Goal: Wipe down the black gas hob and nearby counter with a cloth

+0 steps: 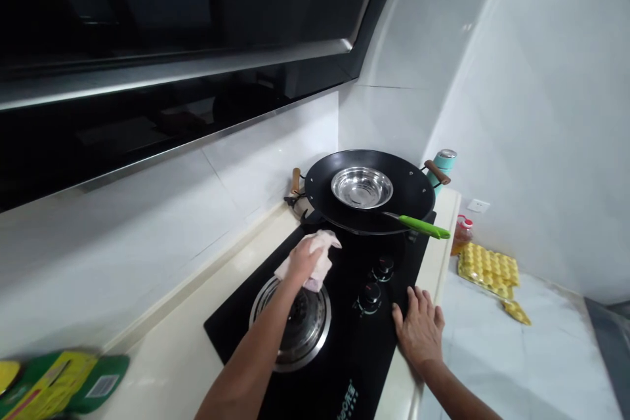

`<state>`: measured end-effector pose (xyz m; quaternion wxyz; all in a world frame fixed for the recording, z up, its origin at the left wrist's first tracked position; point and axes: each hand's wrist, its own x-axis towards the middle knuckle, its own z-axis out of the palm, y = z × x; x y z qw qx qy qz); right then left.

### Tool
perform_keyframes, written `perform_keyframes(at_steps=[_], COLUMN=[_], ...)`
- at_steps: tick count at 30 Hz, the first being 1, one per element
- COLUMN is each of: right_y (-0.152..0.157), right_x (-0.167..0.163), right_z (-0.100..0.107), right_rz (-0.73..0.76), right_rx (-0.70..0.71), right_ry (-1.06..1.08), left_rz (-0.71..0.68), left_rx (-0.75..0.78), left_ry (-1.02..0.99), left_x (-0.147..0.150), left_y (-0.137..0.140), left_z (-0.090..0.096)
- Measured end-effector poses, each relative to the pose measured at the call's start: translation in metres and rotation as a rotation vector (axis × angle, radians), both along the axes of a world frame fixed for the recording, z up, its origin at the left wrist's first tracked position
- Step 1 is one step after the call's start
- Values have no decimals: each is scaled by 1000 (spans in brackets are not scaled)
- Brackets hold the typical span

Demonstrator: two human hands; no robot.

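Note:
My left hand (302, 262) is closed on a pale pinkish cloth (322, 261), pressing it onto the black glass stove (339, 341) at the far edge of the near burner (315, 335). Fingers spread, my right hand (420, 328) rests flat on the stove's front edge and the white counter, below two black knobs (370, 295). Beyond the cloth, a large black wok (319, 177) with wooden handles sits over the other burner. Inside it lie a shiny metal bowl (362, 188) and a utensil with a green handle (424, 226), which sticks out over the rim.
A black range hood (172, 98) hangs low above the stove. At the counter's left lies a green and yellow container (73, 380). A teal bottle (445, 161) stands behind the wok. Yellow egg trays (487, 266) and a red-capped jar (461, 233) are on the floor.

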<state>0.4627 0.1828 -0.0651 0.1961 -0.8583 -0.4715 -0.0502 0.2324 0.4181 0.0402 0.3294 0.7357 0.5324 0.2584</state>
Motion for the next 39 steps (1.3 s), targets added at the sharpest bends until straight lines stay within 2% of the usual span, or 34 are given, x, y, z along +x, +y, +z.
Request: perform_keyframes(at_steps=[5,7,9,12,18,21,24,29,32,34,39], right_y=[-1,-2,-2,-3,-3,-3,-4,-7,-8,-8,-9], right_x=[1,1,2,2,2,2,3,7,11,13,15], right_z=[1,1,1,2,4,2,0,-2,-2,-2,0], right_rz=[5,5,2,-3,6,-4,-5,17,22,25,28], right_rx=[-8,-7,-7,1,-7,-1,-6,-24,-34,-46,-59], right_ry=[10,0,-6,-5,10,12,11,19,31,38,22], left_rz=[-345,-404,-408,-339,-41,92,152,154,152,154,203], left_rx=[55,62,77,102,96,77,61,37,49,59,89], left_ry=[198,261,313,383,521,553,556,530,510,506,533], left_x=[75,93,95,68,-31,-68,-85,-77,-76,-87,-150], left_y=[-40,-48,-47,-28,17,34,52,78,81,77,39], left_z=[-9,-14,-16,-16,-10,-7,-5,-10,-17,-21,-28])
